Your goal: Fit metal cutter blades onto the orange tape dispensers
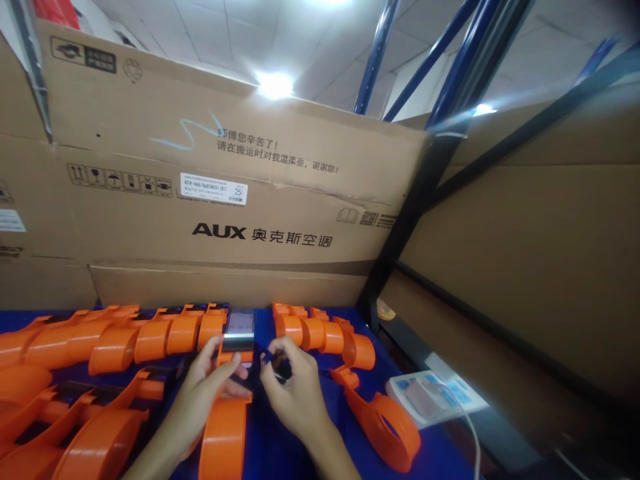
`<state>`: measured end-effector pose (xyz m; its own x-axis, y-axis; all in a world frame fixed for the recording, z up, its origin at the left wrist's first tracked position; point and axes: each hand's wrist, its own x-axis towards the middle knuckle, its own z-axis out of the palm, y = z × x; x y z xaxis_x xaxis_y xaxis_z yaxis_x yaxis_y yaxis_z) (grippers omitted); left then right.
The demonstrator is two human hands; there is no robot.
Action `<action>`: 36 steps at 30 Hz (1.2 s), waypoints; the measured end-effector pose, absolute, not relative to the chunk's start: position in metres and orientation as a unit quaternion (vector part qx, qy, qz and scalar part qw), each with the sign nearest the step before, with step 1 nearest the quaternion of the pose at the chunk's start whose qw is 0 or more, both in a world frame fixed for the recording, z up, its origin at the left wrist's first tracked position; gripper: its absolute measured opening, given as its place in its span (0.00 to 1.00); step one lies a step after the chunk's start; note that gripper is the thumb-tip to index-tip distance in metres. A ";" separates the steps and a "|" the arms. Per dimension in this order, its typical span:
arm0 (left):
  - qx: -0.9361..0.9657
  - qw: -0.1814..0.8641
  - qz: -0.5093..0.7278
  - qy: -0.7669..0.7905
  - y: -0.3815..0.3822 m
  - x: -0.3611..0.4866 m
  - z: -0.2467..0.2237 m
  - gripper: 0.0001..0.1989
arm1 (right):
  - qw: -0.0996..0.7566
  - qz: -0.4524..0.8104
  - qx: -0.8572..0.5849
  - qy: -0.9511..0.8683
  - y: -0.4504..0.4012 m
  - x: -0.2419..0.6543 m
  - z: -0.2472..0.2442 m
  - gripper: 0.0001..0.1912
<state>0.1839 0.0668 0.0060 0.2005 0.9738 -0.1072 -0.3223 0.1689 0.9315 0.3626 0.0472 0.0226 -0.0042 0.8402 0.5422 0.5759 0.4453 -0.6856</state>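
A broad brown cardboard sheet [160, 233] walls off the scene from 9 to 1 o'clock, printed with "AUX", Chinese lettering and handling symbols, and bearing a white label [213, 189]. A plainer cardboard panel [530, 240] stands at 3. Between them a dark metal upright [403, 230] slants from 4 up toward 1, with blue posts [377, 57] near 1. A pale panelled ceiling [210, 33] spreads across 12, where a bright lamp [275, 85] glares; a smaller light [484, 109] shines at 2. The surface [443, 453] at 6 is blue.
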 end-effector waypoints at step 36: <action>0.351 0.769 0.447 0.291 0.059 0.185 0.006 0.45 | 0.546 0.329 -0.424 -0.643 0.043 0.364 0.028 0.09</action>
